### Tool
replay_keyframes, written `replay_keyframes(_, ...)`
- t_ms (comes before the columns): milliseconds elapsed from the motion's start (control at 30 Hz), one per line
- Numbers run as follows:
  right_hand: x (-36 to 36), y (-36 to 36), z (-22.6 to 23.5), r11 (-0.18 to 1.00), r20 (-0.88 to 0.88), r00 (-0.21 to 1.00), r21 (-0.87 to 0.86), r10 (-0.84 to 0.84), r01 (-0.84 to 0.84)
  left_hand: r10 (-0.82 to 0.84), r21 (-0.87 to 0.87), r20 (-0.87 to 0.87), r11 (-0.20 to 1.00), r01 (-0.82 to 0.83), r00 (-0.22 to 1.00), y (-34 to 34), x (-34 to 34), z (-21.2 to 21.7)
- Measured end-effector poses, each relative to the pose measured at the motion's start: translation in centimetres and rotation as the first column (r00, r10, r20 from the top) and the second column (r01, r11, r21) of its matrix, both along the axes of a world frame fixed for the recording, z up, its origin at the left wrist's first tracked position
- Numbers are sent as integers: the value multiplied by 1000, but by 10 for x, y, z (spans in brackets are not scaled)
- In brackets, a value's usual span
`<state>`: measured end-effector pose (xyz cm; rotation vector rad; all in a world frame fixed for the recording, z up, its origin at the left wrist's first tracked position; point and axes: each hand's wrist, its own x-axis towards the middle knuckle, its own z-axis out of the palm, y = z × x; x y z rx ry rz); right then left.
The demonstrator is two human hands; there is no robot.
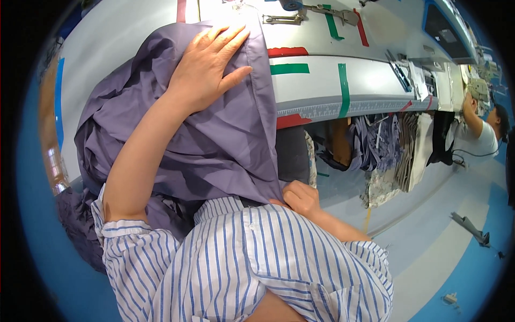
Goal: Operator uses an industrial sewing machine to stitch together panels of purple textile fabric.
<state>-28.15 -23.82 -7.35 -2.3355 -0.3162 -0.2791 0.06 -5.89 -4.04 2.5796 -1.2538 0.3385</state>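
Note:
A large piece of purple fabric (214, 139) lies bunched over the white sewing table and hangs down toward my lap. Its right side has a straight stitched hem that runs from the top of the cloth down to my body. My left hand (209, 70) rests flat on the fabric near the far end of that hem, fingers spread and pointing away from me. Close to my waist, my right hand (300, 197) is closed on the near corner of the cloth. What its fingertips pinch is partly hidden.
A ruler strip (365, 106) runs along the table edge, with green tape (289, 68) and red tape beside it. Metal sewing machine parts (284, 19) lie at the far side. Cut fabric strips (375, 142) hang below the table. Another person (483, 134) works at far right.

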Motion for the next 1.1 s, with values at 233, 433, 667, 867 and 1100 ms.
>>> replay_keyframes(233, -3, -2, -10, 981, -22, 984, -76, 175, -176, -26, 58, -18, 998, 27, 999, 9, 7, 1)
replay_keyframes(433, -8, -31, -53, 988, -232, 964, 105, 133, -111, -100, 86, -52, 991, 104, 994, 15, 7, 3)
replay_keyframes(667, -8, -215, -130, 319, -176, 306, -54, -936, 946, -76, 84, -61, 993, 81, 995, 18, 0, 4)
replay_keyframes(867, -21, -241, -157, 629, -88, 646, -359, -758, 690, -72, 89, -73, 993, 78, 995, 22, 3, 1)
replay_keyframes(1100, -37, -275, -139, 473, -221, 434, -173, -873, 864, -76, 102, -74, 991, 83, 994, 22, 5, 2)
